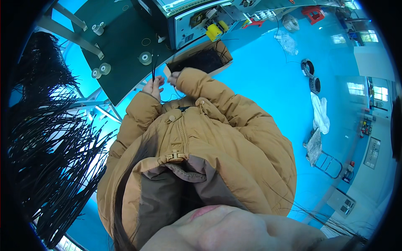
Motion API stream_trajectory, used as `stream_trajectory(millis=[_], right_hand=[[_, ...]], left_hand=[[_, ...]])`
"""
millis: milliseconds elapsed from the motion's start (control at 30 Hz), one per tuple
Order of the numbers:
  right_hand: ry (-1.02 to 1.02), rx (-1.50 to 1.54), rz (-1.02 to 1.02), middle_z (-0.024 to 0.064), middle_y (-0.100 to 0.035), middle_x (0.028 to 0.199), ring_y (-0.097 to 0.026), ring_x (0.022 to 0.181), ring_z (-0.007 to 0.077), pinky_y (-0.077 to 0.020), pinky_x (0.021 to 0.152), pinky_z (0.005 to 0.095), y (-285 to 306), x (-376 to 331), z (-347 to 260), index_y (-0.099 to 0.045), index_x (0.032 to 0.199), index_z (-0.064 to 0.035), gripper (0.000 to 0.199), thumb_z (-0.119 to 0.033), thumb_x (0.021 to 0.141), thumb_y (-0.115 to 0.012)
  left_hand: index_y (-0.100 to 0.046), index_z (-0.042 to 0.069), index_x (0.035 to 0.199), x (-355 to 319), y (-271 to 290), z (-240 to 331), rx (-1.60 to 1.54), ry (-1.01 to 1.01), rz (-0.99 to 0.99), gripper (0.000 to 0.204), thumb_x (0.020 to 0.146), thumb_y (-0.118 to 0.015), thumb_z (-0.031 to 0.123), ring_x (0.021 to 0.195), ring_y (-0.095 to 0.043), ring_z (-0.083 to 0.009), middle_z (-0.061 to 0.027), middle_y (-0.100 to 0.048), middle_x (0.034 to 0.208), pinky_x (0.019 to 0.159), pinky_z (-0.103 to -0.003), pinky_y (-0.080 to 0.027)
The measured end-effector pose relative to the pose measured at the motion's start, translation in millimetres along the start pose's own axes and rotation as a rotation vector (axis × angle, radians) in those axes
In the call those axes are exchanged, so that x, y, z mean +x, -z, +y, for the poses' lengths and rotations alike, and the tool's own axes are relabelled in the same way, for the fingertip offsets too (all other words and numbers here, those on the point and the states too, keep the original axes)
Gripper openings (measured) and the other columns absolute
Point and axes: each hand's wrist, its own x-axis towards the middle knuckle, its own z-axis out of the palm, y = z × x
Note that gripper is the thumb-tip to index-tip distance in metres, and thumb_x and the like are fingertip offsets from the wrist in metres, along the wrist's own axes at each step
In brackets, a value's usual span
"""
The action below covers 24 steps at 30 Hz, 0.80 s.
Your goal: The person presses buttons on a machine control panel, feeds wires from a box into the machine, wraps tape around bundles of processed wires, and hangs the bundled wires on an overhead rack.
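Note:
Near the front edge of the dark green table, my left hand (154, 88) is closed around a few thin black wires (153, 69). Their ends stick up past my fingers, and the tips look pale. Just to the right is my right hand (173, 78), blurred and partly covered by its sleeve, so its grip does not show. It is close to the flap of an open cardboard box (228, 54), which has a mass of black wires (201, 62) inside. A dark strand hangs below my hands, against my tan jacket.
A machine (201, 25) with a yellow part (214, 32) stands on the green table (121, 50). Several tape rolls (145, 58) lie there too. Thick bundles of black wire (54, 167) hang at the left. Wire coils (307, 67) and a white bag (320, 113) lie on the blue floor.

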Motion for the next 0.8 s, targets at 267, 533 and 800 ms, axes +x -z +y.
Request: stream_trajectory(millis=[267, 533, 800], right_hand=[[0.229, 0.012, -0.457, 0.0125, -0.056, 0.074, -0.052, 0.072, 0.0304, -0.0411, 0.067, 0.0332, 10, 15, -29, -0.053, 0.088, -0.0080, 0.027, -0.024, 0.066, -0.054], [-0.015, 0.134, -0.220, 0.0130, -0.052, 0.096, -0.053, 0.072, 0.0303, -0.0430, 0.066, 0.0361, 10, 4, -3, -0.052, 0.094, -0.0095, 0.028, -0.028, 0.077, -0.042], [-0.842, 1.478, 0.573, 0.0076, -0.053, 0.091, -0.050, 0.084, 0.0246, -0.0422, 0.067, 0.0373, -4, 43, 77, -0.041, 0.108, -0.0142, 0.034, -0.018, 0.077, -0.051]], left_hand=[[-0.047, 0.001, 0.098, 5, -5, -3, -0.006, -0.090, -0.064, 0.028, 0.086, -0.035, 0.022, 0.084, -0.052, -0.0170, -0.0097, -0.054, 0.092, 0.071, -0.029, -0.043], [-0.044, 0.003, 0.082, -11, 11, -13, -0.166, -0.166, 0.080, 0.023, 0.086, -0.034, 0.023, 0.061, -0.053, -0.0138, -0.0069, -0.053, 0.069, 0.058, -0.024, -0.044], [-0.046, 0.005, 0.083, -34, 21, -14, -0.058, -0.141, 0.074, 0.023, 0.085, -0.035, 0.025, 0.037, -0.028, -0.0039, 0.0042, -0.032, 0.045, 0.035, -0.019, -0.023]])
